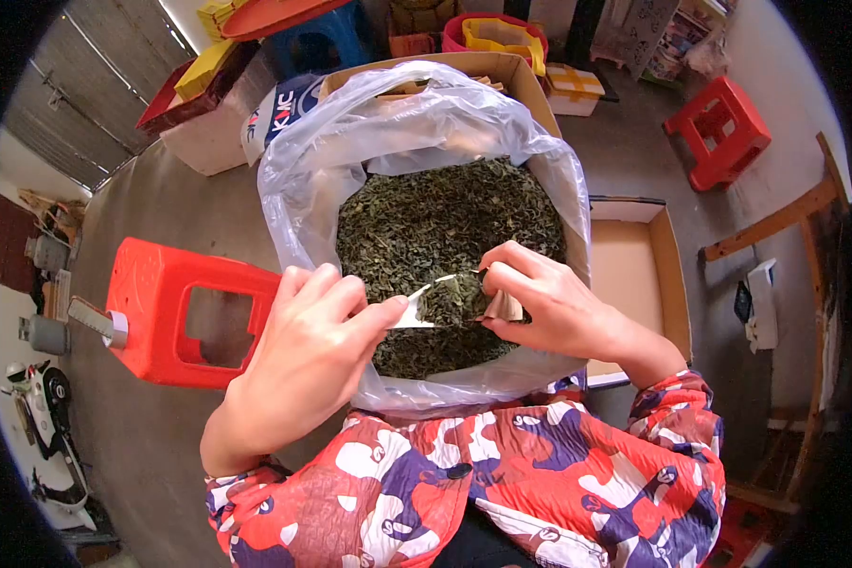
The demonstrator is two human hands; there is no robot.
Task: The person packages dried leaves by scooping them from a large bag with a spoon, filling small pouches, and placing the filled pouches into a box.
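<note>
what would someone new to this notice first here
Probably the big clear plastic bag in the middle, full of dark green dried leaves. Just over the leaves, the left hand and right hand hold a small opened packet between them. The bright red stool beyond the left forearm also stands out.

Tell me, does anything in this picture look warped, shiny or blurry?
Head view: strong fisheye bending, dark corners, with the motorbike tipped near the left edge; head view: whitish glare on folds of the clear plastic bag; head view: the dried leaves, left hand, right hand and small pouch look fairly sharp.
</note>
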